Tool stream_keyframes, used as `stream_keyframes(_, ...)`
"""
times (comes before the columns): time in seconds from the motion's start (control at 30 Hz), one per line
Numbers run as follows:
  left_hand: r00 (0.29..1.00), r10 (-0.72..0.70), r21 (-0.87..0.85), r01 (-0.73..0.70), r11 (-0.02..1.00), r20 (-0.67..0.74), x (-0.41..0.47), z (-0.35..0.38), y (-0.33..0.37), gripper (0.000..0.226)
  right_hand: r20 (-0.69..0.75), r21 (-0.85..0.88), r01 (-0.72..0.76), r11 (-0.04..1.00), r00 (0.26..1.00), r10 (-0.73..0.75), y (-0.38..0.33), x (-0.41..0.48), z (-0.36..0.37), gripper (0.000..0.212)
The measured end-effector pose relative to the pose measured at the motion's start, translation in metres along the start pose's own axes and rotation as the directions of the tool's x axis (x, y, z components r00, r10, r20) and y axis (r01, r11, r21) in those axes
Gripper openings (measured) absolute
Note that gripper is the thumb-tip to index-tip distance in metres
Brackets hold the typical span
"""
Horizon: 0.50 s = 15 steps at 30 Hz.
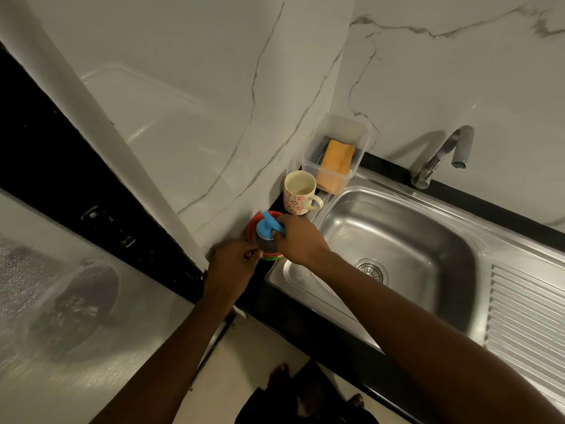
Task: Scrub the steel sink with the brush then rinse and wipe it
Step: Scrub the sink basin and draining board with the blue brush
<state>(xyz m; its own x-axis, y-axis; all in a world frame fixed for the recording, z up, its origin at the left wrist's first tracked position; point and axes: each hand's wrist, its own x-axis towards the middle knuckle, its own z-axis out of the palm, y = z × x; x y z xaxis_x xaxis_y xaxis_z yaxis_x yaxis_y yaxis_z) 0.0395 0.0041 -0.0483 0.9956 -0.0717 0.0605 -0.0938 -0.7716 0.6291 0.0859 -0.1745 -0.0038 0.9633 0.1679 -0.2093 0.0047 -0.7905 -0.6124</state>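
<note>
Hands, left hand [234, 260] and right hand [298, 240], grip blue-handled brush [269, 229] beside sink [397, 240].

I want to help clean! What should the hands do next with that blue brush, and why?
Probably lift the blue brush out of the red holder and carry it to the steel sink. Both the right hand and left hand are at the brush, and the sink looks unscrubbed.

No text, label or number can be read; the mug [299, 192] apparently bears only flowers.
</note>
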Motion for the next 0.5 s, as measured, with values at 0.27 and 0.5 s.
stream_keyframes(0.27, 0.994, 0.044, -0.016, -0.046, 0.999, -0.096, -0.008, -0.001, 0.006, 0.013, -0.021, 0.105, -0.041, 0.994, 0.999, 0.043, 0.011, -0.012, -0.025, 0.025)
stream_keyframes(0.5, 0.996, 0.045, -0.037, -0.048, 0.998, -0.074, -0.013, -0.003, 0.015, 0.009, -0.008, 0.067, -0.081, 0.995, 0.997, 0.081, 0.044, -0.060, -0.037, 0.033)
